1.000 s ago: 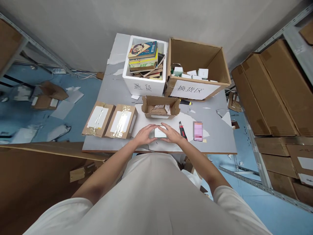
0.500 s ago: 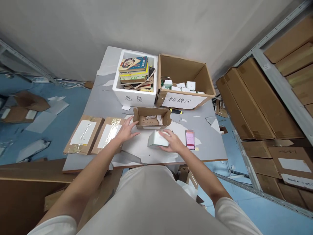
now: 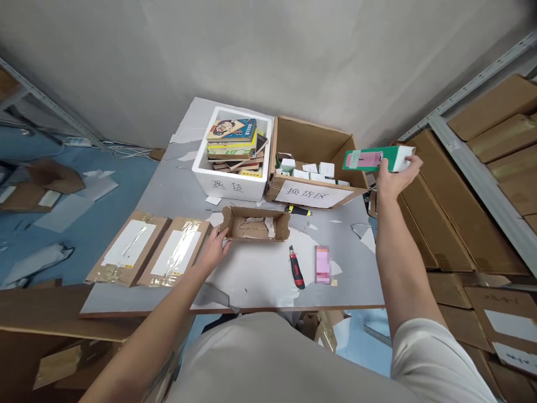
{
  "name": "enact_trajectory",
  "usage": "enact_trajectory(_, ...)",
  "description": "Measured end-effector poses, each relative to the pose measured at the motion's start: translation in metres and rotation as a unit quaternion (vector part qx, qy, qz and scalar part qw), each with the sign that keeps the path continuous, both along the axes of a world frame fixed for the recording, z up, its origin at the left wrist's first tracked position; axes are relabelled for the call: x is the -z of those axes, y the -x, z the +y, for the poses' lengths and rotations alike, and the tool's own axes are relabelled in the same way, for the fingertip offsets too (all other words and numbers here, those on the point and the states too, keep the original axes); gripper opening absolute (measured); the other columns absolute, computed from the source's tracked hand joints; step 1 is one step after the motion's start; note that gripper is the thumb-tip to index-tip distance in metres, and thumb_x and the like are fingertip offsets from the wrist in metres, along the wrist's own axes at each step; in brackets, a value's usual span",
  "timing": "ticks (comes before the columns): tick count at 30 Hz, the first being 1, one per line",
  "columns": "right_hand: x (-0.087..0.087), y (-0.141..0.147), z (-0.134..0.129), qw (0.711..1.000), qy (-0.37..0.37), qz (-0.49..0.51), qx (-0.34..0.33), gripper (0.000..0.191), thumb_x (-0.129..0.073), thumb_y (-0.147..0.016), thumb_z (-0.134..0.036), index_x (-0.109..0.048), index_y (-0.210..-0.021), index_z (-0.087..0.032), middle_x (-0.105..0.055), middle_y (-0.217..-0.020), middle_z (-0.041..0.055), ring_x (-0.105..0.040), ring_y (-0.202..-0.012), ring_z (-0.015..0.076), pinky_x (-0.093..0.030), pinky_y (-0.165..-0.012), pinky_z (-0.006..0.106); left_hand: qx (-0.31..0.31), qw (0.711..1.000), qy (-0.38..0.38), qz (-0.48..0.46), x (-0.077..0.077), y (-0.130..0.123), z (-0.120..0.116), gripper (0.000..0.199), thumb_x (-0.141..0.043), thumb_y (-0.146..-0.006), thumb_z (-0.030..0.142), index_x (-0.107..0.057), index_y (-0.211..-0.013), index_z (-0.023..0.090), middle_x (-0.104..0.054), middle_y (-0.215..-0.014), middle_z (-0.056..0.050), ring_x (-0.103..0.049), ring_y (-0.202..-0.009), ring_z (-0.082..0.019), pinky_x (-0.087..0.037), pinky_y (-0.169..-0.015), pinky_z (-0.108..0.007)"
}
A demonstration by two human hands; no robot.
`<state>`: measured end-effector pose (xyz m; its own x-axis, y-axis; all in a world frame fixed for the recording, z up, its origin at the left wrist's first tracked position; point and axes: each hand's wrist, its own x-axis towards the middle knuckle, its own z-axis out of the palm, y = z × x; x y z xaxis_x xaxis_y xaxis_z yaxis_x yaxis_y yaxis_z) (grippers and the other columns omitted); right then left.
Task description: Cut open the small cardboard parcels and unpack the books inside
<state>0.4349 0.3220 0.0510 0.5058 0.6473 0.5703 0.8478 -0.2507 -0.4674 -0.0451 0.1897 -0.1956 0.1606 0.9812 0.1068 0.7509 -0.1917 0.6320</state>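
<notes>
My right hand grips one end of a green and white box with a pink bottle picture. The box is held lengthwise over the right edge of a large cardboard box, which has several small white and green boxes inside. At the left end of a small open carton, my left hand has its fingers on the carton's corner. Some torn paper lies inside that carton. A black and red utility knife lies on the table in front of it.
A white foam box of books stands at the back. Two taped parcels lie at the left. A phone and a yellow-black cutter are on the table. Shelves with cartons rise at the right.
My right hand has lifted the green and white box from the table's front to the upper right. My left hand has closed on the small carton's corner. The black and red knife now shows.
</notes>
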Motion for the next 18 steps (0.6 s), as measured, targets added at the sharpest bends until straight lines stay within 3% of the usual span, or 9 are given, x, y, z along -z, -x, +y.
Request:
enact_trajectory(3,0.038,-0.002,0.042,0.997,0.022,0.007,0.068,0.044,-0.056,-0.081,-0.036,-0.039,-0.119,-0.021,-0.045,-0.119,0.0128,-0.050,-0.116,0.0274,-0.040,-0.097,0.044,-0.020,1.000,-0.007,0.000,0.003,-0.002,-0.012,0.041,-0.049,-0.085,0.036,-0.057,-0.120,0.015,-0.047,-0.129,-0.019,-0.049,-0.124,-0.035,-0.044,-0.102,-0.052)
enact_trajectory(8,0.091,-0.006,0.082,0.977,0.177,0.070,0.100,0.052,-0.066,-0.074,-0.038,-0.042,-0.117,-0.022,-0.044,-0.121,0.0147,-0.059,-0.102,0.0268,-0.044,-0.090,0.041,-0.040,0.999,0.004,-0.006,0.005,-0.002,-0.023,0.044,-0.050,-0.085,0.034,-0.053,-0.126,0.019,-0.046,-0.133,-0.016,-0.048,-0.126,-0.034,-0.048,-0.099,-0.050)
enact_trajectory(14,0.117,-0.026,0.111,0.919,0.388,0.052,0.052,0.073,-0.081,-0.057,-0.042,-0.047,-0.117,-0.018,-0.049,-0.117,0.0188,-0.056,-0.105,0.0300,-0.042,-0.092,0.047,-0.050,0.998,0.022,-0.009,-0.003,-0.004,-0.024,0.047,-0.055,-0.080,0.031,-0.053,-0.126,0.019,-0.048,-0.131,-0.015,-0.050,-0.124,-0.032,-0.045,-0.103,-0.050)
enact_trajectory(18,0.124,-0.035,0.131,0.875,0.480,0.053,-0.036,0.061,-0.078,-0.061,-0.039,-0.055,-0.112,-0.015,-0.057,-0.110,0.0188,-0.055,-0.105,0.0306,-0.039,-0.095,0.053,-0.052,0.998,0.037,-0.001,-0.004,-0.005,-0.024,0.049,-0.056,-0.081,0.032,-0.053,-0.127,0.017,-0.048,-0.132,-0.017,-0.049,-0.124,-0.033,-0.046,-0.101,-0.050)
